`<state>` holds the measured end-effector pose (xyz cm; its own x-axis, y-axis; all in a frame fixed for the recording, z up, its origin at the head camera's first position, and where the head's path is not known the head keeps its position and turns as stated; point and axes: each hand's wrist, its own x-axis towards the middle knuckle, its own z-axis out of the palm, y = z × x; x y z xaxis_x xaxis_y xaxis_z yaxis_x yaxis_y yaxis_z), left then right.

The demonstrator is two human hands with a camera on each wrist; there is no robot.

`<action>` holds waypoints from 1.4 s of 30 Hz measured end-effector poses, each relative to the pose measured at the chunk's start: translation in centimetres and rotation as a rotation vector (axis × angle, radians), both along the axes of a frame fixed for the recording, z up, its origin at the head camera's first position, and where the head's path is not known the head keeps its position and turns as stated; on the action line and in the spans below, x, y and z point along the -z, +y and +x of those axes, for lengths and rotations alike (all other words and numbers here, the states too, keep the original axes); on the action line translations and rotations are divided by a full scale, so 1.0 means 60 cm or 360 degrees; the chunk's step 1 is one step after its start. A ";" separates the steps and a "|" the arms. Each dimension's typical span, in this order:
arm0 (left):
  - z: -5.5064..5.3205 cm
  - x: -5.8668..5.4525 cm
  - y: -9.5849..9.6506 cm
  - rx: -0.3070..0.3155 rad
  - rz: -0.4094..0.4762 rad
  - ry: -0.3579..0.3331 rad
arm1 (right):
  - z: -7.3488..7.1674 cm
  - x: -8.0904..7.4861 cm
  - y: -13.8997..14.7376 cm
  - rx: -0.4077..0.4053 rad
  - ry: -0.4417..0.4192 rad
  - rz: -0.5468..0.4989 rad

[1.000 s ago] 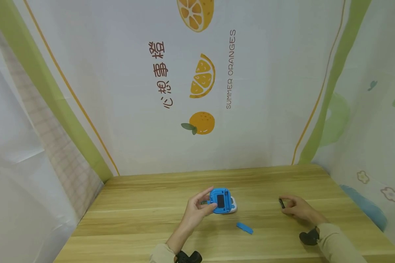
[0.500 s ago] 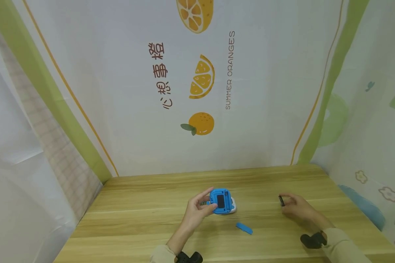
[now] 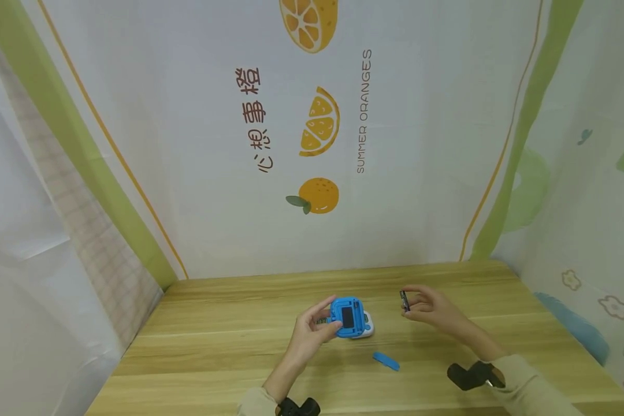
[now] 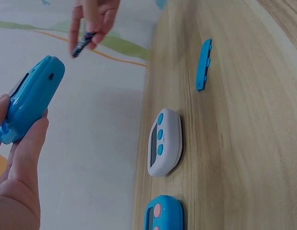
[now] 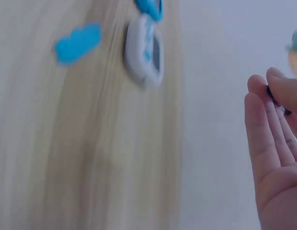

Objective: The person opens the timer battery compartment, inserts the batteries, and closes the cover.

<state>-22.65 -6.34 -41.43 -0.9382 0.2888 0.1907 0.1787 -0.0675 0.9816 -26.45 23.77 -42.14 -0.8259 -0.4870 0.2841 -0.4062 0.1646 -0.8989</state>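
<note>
My left hand [image 3: 311,328] grips a small blue digital timer [image 3: 349,333] above the table, thumb over its near edge. The timer's back, with a black rectangle and an uncovered battery slot, faces the head camera. To the right, my right hand [image 3: 434,309] pinches a slim dark battery [image 3: 404,301] between thumb and fingertips, apart from the timer. In the right wrist view the fingers hide much of the battery. A blue battery cover [image 3: 386,361] lies on the table in front of the held timer.
A white timer with blue buttons [image 4: 167,143] lies on the wooden table [image 3: 213,358], partly behind the held timer in the head view. Beside it is another blue timer with pink buttons [image 4: 170,213]. A printed curtain [image 3: 395,219] hangs behind the table's far edge.
My right hand has moved left and a little farther back with the battery, closer to the held timer. The left hand and the cover have stayed in place.
</note>
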 end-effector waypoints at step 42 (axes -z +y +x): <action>0.007 0.001 0.007 -0.0043 0.0048 0.0014 | 0.043 -0.028 -0.145 -0.0197 0.0111 0.0003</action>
